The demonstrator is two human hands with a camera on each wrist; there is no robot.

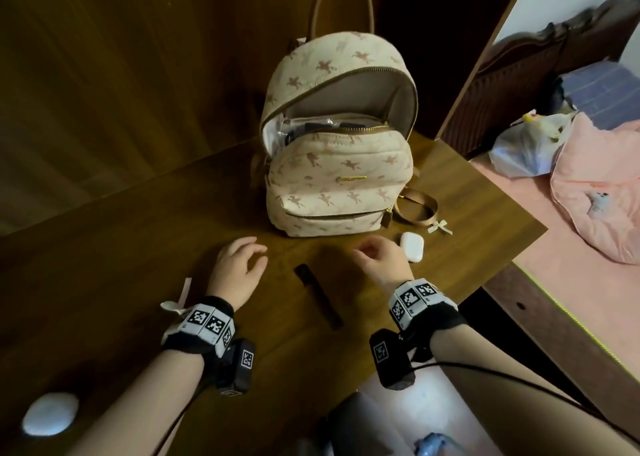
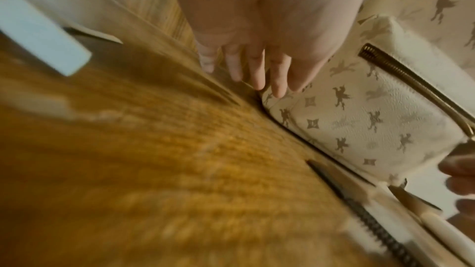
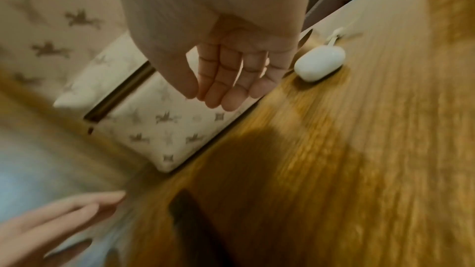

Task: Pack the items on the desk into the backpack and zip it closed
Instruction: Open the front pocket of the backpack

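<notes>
One cream backpack (image 1: 337, 178), printed with small winged-horse figures, is standing upright at the far middle of one wooden desk (image 1: 173, 220), its main compartment zipper undone and the top flap gaping so that a clear plastic packet and dark items inside are showing; its two lower front zippers are lying closed. Two hands are hovering over the desk just in front of the backpack, neither holding anything: the left hand (image 1: 239, 265) is hanging palm down with its fingers (image 2: 257, 72) loosely extended and slightly apart, and the right hand (image 1: 381, 258) is hanging with its fingers (image 3: 226, 80) relaxed, lightly bent and lying side by side. Each wrist is wearing one black band carrying square black-and-white markers. Between the two hands one black comb (image 1: 318, 296) is lying flat on the desk, touching neither. One white earbud case (image 1: 412, 246) is resting just beside the right hand, near the backpack's right front corner. One tan backpack strap (image 1: 419, 209), ending in one small cream bow, is trailing on the desk beyond the case. One pale ribbon (image 1: 180, 299) is lying by the left wrist. One white rounded object (image 1: 50, 417), too blurred to name, is sitting at the near left.
</notes>
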